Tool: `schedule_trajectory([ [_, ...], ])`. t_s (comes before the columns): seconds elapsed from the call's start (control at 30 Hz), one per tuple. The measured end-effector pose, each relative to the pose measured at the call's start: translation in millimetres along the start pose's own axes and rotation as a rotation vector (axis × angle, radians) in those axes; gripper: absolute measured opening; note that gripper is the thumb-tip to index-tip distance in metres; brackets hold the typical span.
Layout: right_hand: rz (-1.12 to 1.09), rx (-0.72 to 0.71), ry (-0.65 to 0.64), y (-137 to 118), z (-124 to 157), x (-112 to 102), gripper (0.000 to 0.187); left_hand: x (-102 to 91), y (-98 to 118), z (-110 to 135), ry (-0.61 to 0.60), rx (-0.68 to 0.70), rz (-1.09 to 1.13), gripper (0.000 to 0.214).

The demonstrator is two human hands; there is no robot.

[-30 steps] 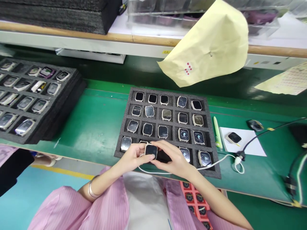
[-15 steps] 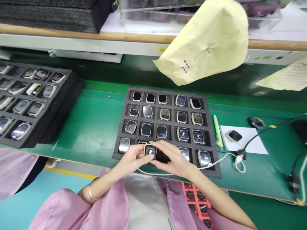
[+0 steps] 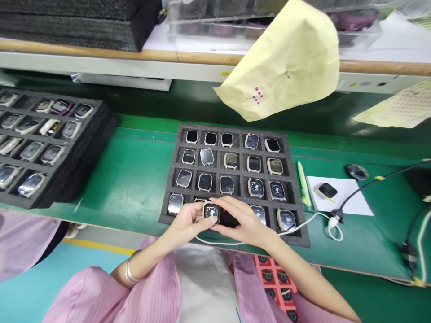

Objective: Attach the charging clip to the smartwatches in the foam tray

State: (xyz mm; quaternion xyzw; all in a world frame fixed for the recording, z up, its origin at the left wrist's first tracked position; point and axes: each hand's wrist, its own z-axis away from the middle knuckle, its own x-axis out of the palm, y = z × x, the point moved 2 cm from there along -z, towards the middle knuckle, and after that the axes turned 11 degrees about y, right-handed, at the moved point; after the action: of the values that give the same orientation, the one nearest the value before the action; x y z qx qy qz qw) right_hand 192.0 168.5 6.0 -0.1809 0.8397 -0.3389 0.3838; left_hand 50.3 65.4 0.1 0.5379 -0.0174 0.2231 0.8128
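Observation:
Between my two hands a strapless smartwatch [image 3: 211, 211] is held face up, its screen lit, over the front row of a dark foam tray [image 3: 215, 128]. My left hand [image 3: 188, 222] grips it, with the thumb on the lower part of the screen. The fingers and thumb of my right hand [image 3: 240, 222] close on its right side. A white cable [image 3: 222, 243] runs from near my left fingers, under my right wrist, to a plug [image 3: 332, 222] on the right. Several more watch cases, such as a lit one [image 3: 256, 188], sit in the tray's compartments.
Stacked foam trays [image 3: 90, 148] with more watches stand at left. To the right lie a light green pen [image 3: 303, 184] and a watch [image 3: 326, 190] on white paper [image 3: 357, 199]. Yellow paper [image 3: 286, 72] hangs from the shelf edge. A red tray [image 3: 276, 280] shows below the bench edge.
The view has shifted slightly. My hands keep the same hold on the watch, and its screen stays lit.

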Motion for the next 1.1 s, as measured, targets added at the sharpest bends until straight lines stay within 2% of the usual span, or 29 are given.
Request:
schedule_trajectory([
  [0.2,-0.027,0.054,0.044,-4.8,-0.6,1.6,0.042,0.4,-0.9,-0.1,-0.017,-0.015,-0.056,0.038],
  [0.3,0.000,0.037,0.070,-8.7,-1.8,-1.2,0.039,0.4,-2.7,-0.5,-0.038,0.038,-0.118,0.036],
  [0.37,0.031,0.040,0.119,-9.7,-0.3,-6.9,0.039,0.0,-3.1,-1.0,-0.066,0.085,-0.176,0.035],
  [0.47,0.104,0.117,0.224,-5.9,9.0,-19.8,0.037,-2.9,-1.2,-0.8,-0.086,0.097,-0.219,0.041],
  [0.5,0.153,0.142,0.228,-4.0,13.8,-24.0,0.036,-4.7,0.2,-0.1,-0.079,0.086,-0.208,0.044],
  [0.57,0.291,0.149,0.147,-1.4,23.7,-30.2,0.035,-9.6,3.8,2.7,-0.052,0.059,-0.170,0.049],
  [0.67,0.488,0.075,-0.022,-4.1,31.6,-34.2,0.039,-20.8,9.8,8.2,0.011,0.064,-0.143,0.050],
  [0.77,0.534,-0.019,-0.062,-11.6,20.0,-30.3,0.033,-33.6,13.2,11.9,0.063,0.099,-0.179,0.051],
  [0.87,0.568,-0.163,-0.103,-15.0,-8.5,-13.1,0.024,-41.8,13.0,13.3,0.021,0.101,-0.217,0.054],
  [1.0,0.670,-0.450,-0.169,-6.7,-43.5,19.1,0.040,-50.4,13.0,9.4,-0.004,0.122,-0.247,0.052],
  [1.07,0.651,-0.534,-0.168,5.0,-50.8,29.4,0.040,-55.2,14.7,4.8,-0.017,0.133,-0.233,0.048],
  [1.1,0.614,-0.526,-0.226,13.6,-51.7,33.2,0.036,-57.3,15.6,2.4,-0.041,0.118,-0.224,0.047],
])
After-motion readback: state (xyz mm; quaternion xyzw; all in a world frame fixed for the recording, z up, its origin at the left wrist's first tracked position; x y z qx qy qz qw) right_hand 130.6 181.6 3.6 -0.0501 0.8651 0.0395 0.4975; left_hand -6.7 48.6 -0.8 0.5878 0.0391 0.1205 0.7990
